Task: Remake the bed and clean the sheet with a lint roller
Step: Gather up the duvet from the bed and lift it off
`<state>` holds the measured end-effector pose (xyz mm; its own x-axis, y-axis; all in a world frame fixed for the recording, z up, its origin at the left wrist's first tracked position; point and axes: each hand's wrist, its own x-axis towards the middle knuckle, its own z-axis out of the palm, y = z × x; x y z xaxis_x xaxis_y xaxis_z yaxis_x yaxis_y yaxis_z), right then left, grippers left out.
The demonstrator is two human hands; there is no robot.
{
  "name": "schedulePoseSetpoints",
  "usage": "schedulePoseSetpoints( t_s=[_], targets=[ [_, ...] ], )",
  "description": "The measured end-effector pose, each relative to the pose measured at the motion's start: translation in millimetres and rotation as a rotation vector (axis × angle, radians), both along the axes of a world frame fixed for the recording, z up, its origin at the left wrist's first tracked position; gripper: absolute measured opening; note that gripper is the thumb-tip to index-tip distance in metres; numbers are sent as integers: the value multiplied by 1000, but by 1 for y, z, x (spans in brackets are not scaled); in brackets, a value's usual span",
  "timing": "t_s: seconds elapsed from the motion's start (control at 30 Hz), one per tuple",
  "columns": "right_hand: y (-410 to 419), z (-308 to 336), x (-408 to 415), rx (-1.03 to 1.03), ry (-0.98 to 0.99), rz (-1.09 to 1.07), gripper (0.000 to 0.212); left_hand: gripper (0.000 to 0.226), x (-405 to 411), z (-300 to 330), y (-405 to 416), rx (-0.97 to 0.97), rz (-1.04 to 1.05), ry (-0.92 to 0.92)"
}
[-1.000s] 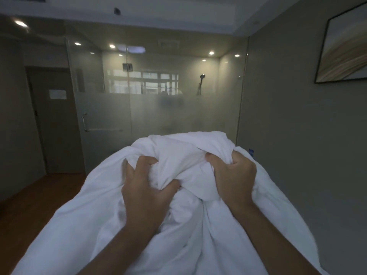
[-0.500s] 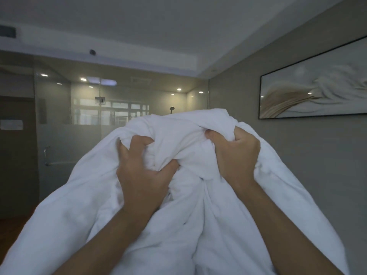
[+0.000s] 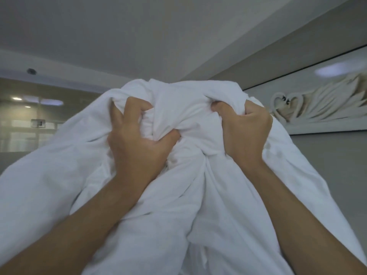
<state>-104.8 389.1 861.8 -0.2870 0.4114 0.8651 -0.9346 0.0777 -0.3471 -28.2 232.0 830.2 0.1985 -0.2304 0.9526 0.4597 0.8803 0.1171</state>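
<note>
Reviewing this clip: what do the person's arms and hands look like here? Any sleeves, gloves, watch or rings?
Both forearms are bare as far as the frame shows, with no sleeve edge in view. The left hand and right hand wear no gloves. No watch, bracelet or band shows at either wrist, and no ring shows on the visible fingers, though some fingertips are hidden in the white bedding.

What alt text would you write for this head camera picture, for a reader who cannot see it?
Two bare hands, the left hand and the right hand, grip a bunched white sheet raised in front of the camera. Behind it are a grey ceiling and a framed swan picture on the right wall.
</note>
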Motion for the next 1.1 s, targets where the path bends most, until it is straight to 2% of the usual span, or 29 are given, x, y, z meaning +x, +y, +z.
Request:
schedulePoseSetpoints(
  t_s=[0.23, 0.5, 0.9, 1.1],
  targets=[
    [122, 35, 21, -50, 72, -161, 58, 59, -14, 41, 109, -49, -116, 64],
    [230, 63, 63, -49, 127, -413, 64, 57, -17, 67, 217, -2, -395, 80],
    [294, 40, 164, -19, 92, -957, 63, 46, -6, 44, 309, -7, -978, 74],
    [303, 40, 246, -3, 111, -1340, 61, 50, 33, 47, 355, -11, -1266, 63]
  ],
)
